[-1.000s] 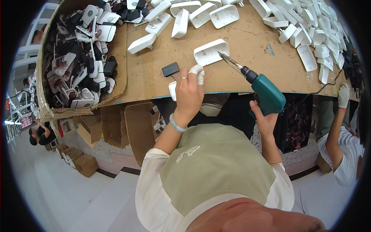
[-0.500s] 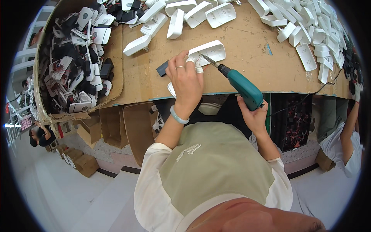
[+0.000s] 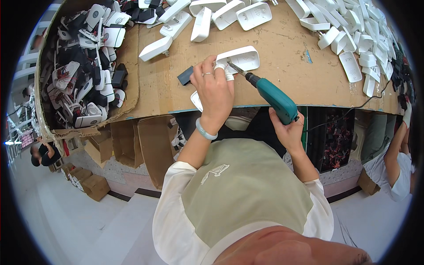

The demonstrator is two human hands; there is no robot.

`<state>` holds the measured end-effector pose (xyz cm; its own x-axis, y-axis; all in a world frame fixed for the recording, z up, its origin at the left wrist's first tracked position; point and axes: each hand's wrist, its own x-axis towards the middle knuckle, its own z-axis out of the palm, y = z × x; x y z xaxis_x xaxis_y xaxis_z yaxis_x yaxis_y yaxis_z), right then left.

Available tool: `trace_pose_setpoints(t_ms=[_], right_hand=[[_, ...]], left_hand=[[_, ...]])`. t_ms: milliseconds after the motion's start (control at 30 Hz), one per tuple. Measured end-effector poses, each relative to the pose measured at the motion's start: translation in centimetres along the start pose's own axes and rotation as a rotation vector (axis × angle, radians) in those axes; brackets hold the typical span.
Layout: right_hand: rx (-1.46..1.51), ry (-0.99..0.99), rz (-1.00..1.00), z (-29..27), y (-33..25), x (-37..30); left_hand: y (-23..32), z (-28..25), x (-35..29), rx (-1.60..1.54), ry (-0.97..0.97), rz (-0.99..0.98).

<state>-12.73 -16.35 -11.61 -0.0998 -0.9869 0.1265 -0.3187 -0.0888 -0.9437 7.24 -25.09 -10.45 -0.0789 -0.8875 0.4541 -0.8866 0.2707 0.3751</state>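
My right hand [image 3: 288, 129] is wrapped round the rear of a green electric screwdriver [image 3: 279, 99], which lies slanted with its bit toward the upper left. The bit's tip reaches into the left end of a white plastic housing [image 3: 248, 58], open side up on the cardboard. At that end my left hand [image 3: 213, 90] grips the housing, with white tape on some fingertips; whatever else those fingers pinch is hidden. Beside my left hand lies a small dark grey block [image 3: 185, 76]. Partly covered by the same hand is another white piece [image 3: 196, 100] at the table's edge.
A cardboard box [image 3: 132, 95] full of white covers with black parts and wires stands at left. White housings [image 3: 201, 24] lie along the back; a larger heap [image 3: 349, 31] fills the right. A black cord [image 3: 369, 100] crosses the table edge. Another person's gloved hand [image 3: 407, 114] is at far right.
The screwdriver and my right hand have shifted very slightly left. My left hand stays at the housing's left end, and the view has moved a little.
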Motion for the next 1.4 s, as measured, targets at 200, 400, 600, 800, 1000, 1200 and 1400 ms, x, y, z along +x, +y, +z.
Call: trace_pose_setpoints(t_ms=[200, 400, 600, 800, 1000, 1200, 1400], right_hand=[[0.002, 0.007, 0.005, 0.0, 0.2, -0.2], [-0.010, 0.007, 0.003, -0.1, 0.1, -0.1], [-0.020, 0.005, -0.009, -0.2, -0.2, -0.1], [-0.032, -0.002, -0.030, -0.2, -0.6, 0.1], [-0.036, 0.006, -0.050, -0.3, -0.4, 0.2], [-0.035, 0.003, -0.014, -0.4, -0.3, -0.2], [0.012, 0.053, 0.067, -1.1, -0.8, -0.7]], left_hand=[[0.2, -0.2, 0.1, -0.004, -0.009, -0.011], [0.3, -0.2, 0.2, 0.016, -0.015, -0.019], [0.4, 0.1, 0.1, 0.020, -0.007, -0.016], [0.3, 0.3, 0.1, 0.035, 0.004, 0.003], [0.6, 0.4, 0.2, 0.016, 0.016, 0.009], [0.6, 0.4, 0.3, 0.039, 0.012, 0.016], [0.6, 0.5, 0.3, 0.056, 0.003, 0.018]])
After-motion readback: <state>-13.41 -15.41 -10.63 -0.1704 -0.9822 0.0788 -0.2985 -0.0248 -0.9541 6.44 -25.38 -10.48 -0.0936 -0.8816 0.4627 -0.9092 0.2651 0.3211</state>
